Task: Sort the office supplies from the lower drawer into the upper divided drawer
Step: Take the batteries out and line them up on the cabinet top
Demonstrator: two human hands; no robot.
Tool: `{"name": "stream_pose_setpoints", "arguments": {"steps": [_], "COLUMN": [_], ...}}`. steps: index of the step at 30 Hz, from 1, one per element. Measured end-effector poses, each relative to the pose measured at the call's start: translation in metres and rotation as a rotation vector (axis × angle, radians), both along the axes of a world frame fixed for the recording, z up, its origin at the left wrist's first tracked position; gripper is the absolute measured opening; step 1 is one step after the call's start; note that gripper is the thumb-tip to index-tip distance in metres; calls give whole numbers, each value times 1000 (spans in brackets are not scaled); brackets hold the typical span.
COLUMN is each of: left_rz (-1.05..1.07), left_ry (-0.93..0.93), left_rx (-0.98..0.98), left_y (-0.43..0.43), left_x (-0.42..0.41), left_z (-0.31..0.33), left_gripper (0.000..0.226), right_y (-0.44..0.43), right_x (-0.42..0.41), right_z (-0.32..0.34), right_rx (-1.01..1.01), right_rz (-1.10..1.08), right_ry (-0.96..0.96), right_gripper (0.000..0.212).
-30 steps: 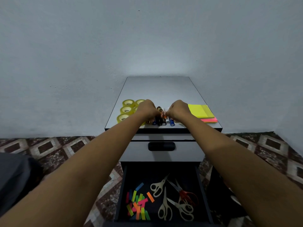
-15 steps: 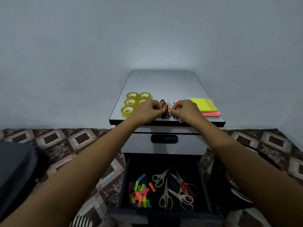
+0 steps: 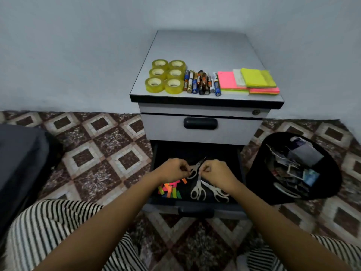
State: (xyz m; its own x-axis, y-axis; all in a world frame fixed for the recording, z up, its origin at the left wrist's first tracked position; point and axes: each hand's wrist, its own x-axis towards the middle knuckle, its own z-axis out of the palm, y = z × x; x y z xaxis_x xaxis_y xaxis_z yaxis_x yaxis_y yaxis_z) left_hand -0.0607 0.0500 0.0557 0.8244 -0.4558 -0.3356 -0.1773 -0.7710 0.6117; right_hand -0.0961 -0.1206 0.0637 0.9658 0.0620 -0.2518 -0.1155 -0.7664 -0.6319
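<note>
Floor (image 3: 101, 145): patterned tiles.
Lower drawer (image 3: 160, 207): open, scissors (image 3: 198, 181) inside.
Hands: left hand (image 3: 172, 170) and right hand (image 3: 215, 171) close together, fingers curled at scissors; whether they grip, I cannot tell.
Advice: lift by handles, blades closed.

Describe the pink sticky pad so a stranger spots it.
On top of the grey cabinet, look right of the batteries. The pink pad lies beside them; the white pad and yellow pad lie farther right.
</note>
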Motion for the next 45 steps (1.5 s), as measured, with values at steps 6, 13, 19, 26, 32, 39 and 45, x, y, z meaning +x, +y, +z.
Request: {"name": "stream_pose_setpoints", "arguments": {"steps": [6, 13, 19, 26, 32, 39, 45], "left_rz": [7, -20, -127, -214, -281, -453, -442], "left_ry": [95, 185, 253, 289, 307, 333, 335], "left_rx": [103, 216, 255, 339, 443, 556, 481], "left_y": [8, 8, 0, -13, -12, 3, 11], "left_x": [-4, 4, 11, 9, 14, 24, 24], "left_z": [-49, -89, -109, -124, -124, -116, -112], "left_gripper": [23, 21, 25, 29, 35, 29, 22], "right_y": [10, 17, 16, 13, 11, 11, 12], "right_x": [5, 15, 20, 22, 21, 19, 18], "right_z": [-71, -115, -131, -145, -149, -147, -141], "right_rx": [-57, -168, -207, -176, -182, -185, -183], "right_rz": [47, 123, 165, 197, 211, 167, 158], "right_ry": [244, 428, 416, 469, 473, 471, 470], "right_gripper": [16, 32, 57, 30, 24, 23, 25]}}
